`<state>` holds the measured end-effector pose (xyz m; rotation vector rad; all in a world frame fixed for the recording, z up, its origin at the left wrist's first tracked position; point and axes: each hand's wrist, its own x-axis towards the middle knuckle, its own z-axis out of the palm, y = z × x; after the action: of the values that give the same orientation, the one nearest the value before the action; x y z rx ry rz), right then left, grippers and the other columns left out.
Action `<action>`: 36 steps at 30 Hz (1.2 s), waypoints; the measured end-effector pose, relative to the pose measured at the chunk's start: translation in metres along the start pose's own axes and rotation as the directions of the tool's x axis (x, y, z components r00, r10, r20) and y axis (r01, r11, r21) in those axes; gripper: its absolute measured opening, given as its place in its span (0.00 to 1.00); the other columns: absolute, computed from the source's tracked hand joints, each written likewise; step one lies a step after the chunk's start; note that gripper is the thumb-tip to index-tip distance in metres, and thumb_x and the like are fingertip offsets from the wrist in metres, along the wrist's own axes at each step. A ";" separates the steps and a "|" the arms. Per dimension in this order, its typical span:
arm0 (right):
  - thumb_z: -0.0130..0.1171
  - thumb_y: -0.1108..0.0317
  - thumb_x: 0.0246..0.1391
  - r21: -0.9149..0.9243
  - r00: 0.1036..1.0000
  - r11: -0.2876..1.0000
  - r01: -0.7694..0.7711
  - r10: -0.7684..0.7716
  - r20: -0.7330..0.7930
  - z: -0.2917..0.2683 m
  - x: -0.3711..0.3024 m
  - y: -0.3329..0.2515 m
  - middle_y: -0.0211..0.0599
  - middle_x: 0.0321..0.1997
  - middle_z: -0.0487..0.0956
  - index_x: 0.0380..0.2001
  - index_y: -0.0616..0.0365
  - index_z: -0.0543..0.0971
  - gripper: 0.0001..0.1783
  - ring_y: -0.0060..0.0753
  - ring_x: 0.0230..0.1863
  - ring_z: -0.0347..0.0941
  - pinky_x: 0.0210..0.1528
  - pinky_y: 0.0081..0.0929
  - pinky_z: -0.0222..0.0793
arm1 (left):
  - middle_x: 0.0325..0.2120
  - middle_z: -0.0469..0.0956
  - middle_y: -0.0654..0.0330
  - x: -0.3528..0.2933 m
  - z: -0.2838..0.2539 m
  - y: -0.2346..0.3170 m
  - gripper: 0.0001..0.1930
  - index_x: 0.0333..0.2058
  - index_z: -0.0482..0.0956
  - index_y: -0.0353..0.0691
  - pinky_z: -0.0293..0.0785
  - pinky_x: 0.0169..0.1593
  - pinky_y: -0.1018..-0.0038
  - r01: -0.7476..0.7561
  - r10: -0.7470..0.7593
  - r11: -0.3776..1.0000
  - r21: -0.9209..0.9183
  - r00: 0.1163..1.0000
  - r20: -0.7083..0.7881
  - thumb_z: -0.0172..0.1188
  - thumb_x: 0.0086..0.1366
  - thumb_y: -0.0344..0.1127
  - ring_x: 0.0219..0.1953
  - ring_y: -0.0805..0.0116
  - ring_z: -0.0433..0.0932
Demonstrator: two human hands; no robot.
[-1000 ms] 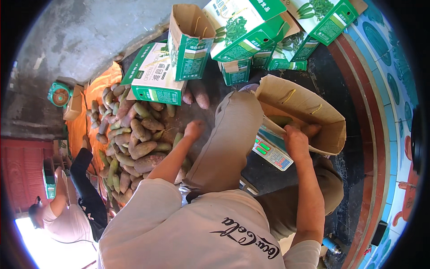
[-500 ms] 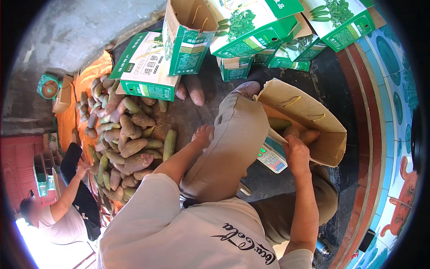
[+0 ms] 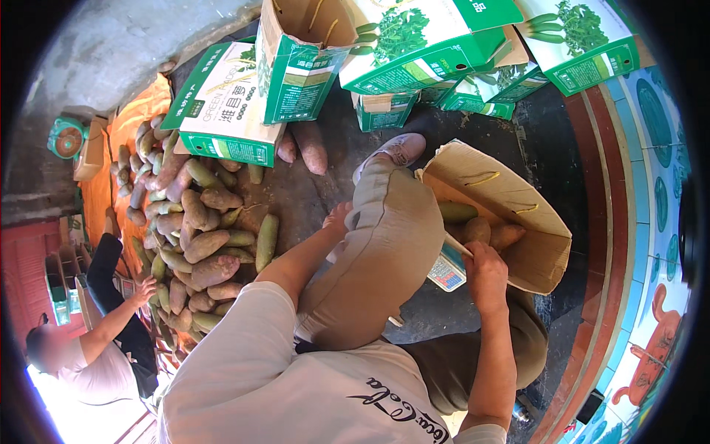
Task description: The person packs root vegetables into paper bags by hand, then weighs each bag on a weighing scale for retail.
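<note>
My right hand [image 3: 486, 275] is closed on the near edge of an open cardboard box [image 3: 543, 255], which has yellow cord handles. Inside the box lie a green radish [image 3: 458, 212] and reddish-brown radishes [image 3: 506, 236]. Beside the box's near left corner, a scale [image 3: 447, 273] shows its keypad; the rest is covered by the box and my knee. My left hand [image 3: 339, 219] is beyond my bent left leg, nearest the bare floor by the radish pile. The leg hides part of it, so its fingers are unclear.
A large pile of green and reddish radishes [image 3: 214, 270] lies to the left on orange sheeting [image 3: 151, 100]. Green-and-white cartons [image 3: 414, 66] stand along the far side. Another person's hand [image 3: 144, 291] is at the pile's left edge. A tiled wall [image 3: 629, 274] curves along the right.
The box and my right hand have come slightly nearer me. My left hand is more hidden behind my leg. The other person's hand has moved a little nearer the pile; the view has shifted slightly.
</note>
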<state>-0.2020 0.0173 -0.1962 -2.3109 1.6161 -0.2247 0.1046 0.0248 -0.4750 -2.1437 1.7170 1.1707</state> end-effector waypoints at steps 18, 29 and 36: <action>0.59 0.73 0.43 0.023 1.000 1.000 -0.008 0.008 0.008 -0.001 0.003 -0.006 0.42 0.28 0.75 0.31 0.56 0.74 0.09 0.46 0.32 0.72 0.35 0.40 0.68 | 0.52 0.62 0.59 -0.010 -0.036 -0.027 0.29 0.45 0.78 0.46 0.71 0.52 0.64 0.006 -0.112 0.897 0.442 0.970 0.215 0.73 0.38 0.38 0.58 0.52 0.60; 0.59 0.73 0.43 0.021 1.000 1.000 0.010 -0.010 -0.006 0.002 0.001 -0.005 0.40 0.28 0.74 0.31 0.56 0.73 0.09 0.45 0.33 0.72 0.35 0.39 0.68 | 0.50 0.66 0.60 -0.053 -0.017 -0.082 0.33 0.51 0.70 0.51 0.67 0.53 0.61 0.017 -0.070 0.837 0.548 0.995 0.077 0.70 0.43 0.45 0.55 0.56 0.63; 0.60 0.73 0.42 0.018 1.000 1.000 -0.002 0.002 0.004 0.000 0.001 -0.006 0.39 0.29 0.74 0.31 0.56 0.74 0.10 0.45 0.34 0.72 0.36 0.39 0.68 | 0.52 0.66 0.59 -0.078 -0.044 -0.066 0.37 0.50 0.73 0.49 0.66 0.54 0.61 -0.044 -0.182 0.726 0.686 0.950 0.254 0.72 0.38 0.53 0.55 0.55 0.64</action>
<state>-0.1964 0.0182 -0.1938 -2.2943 1.6080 -0.2335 0.1805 0.0809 -0.4162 -1.4635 1.5669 0.6327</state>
